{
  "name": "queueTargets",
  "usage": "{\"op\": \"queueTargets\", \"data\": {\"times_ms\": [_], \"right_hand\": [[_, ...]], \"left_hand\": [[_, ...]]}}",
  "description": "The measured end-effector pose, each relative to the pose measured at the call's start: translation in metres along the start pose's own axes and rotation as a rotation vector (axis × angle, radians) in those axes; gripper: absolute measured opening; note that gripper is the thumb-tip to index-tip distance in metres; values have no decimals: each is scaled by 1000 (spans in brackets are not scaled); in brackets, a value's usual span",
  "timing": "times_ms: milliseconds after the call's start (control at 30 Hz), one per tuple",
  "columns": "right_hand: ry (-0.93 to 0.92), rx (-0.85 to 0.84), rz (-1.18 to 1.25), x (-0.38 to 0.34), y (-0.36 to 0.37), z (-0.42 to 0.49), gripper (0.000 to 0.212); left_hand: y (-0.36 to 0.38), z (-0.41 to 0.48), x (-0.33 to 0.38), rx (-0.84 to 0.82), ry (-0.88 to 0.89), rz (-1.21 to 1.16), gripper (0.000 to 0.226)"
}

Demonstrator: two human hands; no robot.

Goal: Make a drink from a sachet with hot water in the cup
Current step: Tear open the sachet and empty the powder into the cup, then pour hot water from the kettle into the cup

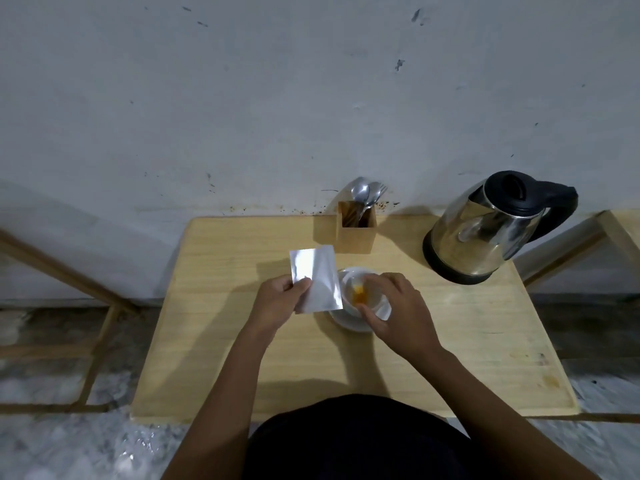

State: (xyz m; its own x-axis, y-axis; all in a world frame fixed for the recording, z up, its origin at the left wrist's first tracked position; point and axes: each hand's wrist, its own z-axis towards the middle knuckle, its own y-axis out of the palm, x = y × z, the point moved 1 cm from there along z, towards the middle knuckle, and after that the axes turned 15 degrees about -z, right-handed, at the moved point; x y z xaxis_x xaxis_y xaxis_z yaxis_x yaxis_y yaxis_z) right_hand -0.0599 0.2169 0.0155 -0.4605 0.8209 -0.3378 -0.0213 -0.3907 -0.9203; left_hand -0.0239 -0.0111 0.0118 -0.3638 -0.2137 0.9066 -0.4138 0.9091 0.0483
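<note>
Powder stage, water not yet added. The left hand pinches a silver sachet beside the cup; the right hand pinches a smaller foil piece over the cup, which holds orange powder and stands on a saucer. Next, probably: put the foil aside and fetch the kettle. Spoons stand in the holder.

i see both bare forearms reaching forward; left hand raised, thumb and fingers pinched closed on the silver sachet; right hand palm down, fingers curled, thumb extended.
</note>
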Motion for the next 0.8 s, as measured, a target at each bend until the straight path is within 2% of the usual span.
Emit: {"op": "queueTargets", "data": {"times_ms": [133,267,333,367,433,500,600,800], "right_hand": [[210,-270,18,13,13,9,79],[218,-393,19,21,26,14,91],[213,-407,11,21,30,17,95],[216,-408,9,21,31,17,96],[227,-403,8,22,32,18,97],[242,-403,4,22,33,20,97],[257,-412,17,22,33,20,94],[265,-399,21,23,35,20,91]], "left_hand": [[-25,12,-25,176,66,121,35],[-31,27,-46,246,62,249,44],[-27,29,-51,293,42,430,20],[-25,30,-55,355,73,557,27],[-20,31,-64,410,154,807,60],[-12,30,-68,299,256,981,62],[-10,32,-84,87,287,1135,45],[-12,33,-91,59,292,1155,41]]}}
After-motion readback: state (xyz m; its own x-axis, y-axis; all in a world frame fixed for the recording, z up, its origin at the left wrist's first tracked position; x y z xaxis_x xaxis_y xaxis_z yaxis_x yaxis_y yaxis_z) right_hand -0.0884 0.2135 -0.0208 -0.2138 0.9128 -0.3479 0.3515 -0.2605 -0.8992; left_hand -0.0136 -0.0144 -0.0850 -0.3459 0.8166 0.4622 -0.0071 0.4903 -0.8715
